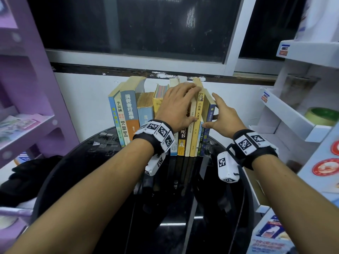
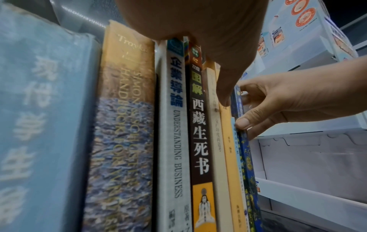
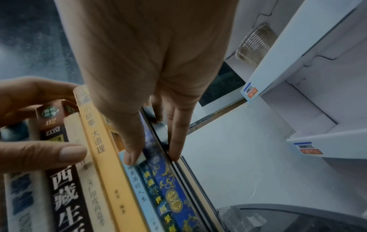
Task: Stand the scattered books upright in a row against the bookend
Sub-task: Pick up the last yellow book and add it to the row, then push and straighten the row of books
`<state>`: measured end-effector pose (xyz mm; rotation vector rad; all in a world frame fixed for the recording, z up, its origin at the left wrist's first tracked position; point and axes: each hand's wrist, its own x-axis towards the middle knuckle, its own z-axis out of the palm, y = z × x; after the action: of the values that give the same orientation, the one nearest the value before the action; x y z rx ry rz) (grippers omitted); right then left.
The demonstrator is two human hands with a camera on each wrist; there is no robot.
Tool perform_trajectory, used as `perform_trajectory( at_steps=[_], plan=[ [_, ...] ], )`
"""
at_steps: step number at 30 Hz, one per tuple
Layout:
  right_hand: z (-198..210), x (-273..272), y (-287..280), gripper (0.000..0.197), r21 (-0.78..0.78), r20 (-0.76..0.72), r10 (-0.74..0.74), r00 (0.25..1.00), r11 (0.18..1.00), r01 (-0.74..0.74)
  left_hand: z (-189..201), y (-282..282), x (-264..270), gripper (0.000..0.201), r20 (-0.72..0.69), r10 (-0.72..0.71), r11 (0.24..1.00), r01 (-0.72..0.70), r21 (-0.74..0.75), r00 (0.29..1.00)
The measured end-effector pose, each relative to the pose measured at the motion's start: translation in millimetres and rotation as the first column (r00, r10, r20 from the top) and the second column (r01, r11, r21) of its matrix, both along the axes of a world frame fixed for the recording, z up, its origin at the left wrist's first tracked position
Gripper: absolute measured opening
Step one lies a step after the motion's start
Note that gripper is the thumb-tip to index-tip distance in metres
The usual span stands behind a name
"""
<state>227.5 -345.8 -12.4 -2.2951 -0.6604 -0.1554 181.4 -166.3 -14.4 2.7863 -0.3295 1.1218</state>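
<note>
Black wristbands (image 1: 153, 139), white coded tags (image 1: 245, 143)

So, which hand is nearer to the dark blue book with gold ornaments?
Right. The right hand pinches the dark blue book at the row's end. The left hand holds the middle books, a few spines to its left.

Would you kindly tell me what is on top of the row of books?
The left hand lies across the tops of the middle books, thumb on a spine; those tops are covered. The right hand pinches the end blue book.
</note>
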Motion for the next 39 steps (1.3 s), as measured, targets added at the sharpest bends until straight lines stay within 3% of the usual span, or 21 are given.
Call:
perform_trajectory(
  at_steps=[9,17,21,26,32,39],
  plan=[
    [2.0,-27.0,5.4,0.079,0.075,-0.053,-0.034,0.998,0.996,0.038,2.9,34.6,-35.2,0.081,0.053,0.071,0.994,-0.065,-0.093,0.996],
    [-0.2,-55.4,9.5,0.082,0.156,-0.117,-0.104,0.988,0.980,0.122,0.0,84.5,-74.0,0.080,0.189,0.181,0.970,-0.143,-0.198,0.965],
    [-4.5,-62.3,12.8,0.082,0.181,-0.131,-0.133,0.982,0.971,0.156,-5.6,112.6,-92.4,0.084,0.180,0.296,0.903,-0.214,-0.372,0.938],
    [-9.5,-62.4,19.8,0.078,0.261,-0.150,-0.156,0.976,0.946,0.191,-18.6,146.0,-104.7,0.089,0.030,0.368,0.760,-0.282,-0.586,0.929],
    [-10.9,-55.3,29.0,0.075,0.308,-0.159,-0.190,0.969,0.923,0.232,-27.7,176.4,-104.4,0.092,-0.177,0.195,0.540,-0.256,-0.802,0.965],
    [-9.5,-46.0,35.9,0.073,0.295,-0.148,-0.213,0.966,0.922,0.249,-33.4,179.1,-95.4,0.088,-0.243,-0.104,0.419,-0.179,-0.890,0.964]
  ],
)
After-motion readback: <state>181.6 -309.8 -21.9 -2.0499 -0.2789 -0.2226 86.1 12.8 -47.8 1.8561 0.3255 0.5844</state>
